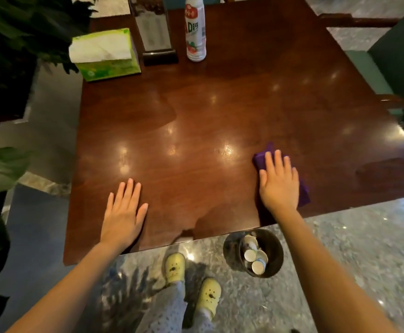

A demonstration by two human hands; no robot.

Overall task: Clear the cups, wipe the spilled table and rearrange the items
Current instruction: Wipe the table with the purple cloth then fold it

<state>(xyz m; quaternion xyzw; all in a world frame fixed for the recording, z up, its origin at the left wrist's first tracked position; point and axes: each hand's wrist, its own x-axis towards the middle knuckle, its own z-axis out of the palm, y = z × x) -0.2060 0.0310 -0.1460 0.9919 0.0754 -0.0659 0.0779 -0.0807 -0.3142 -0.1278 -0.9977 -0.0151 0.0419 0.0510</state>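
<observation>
Purple cloth flat under right hand, long axis near-to-far, table.

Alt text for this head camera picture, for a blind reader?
A right hand presses a purple cloth flat on a dark wooden table; the left hand rests flat. Cups fill a bin below.

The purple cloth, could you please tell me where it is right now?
The purple cloth lies flat under the right hand, near the table front edge.
</observation>
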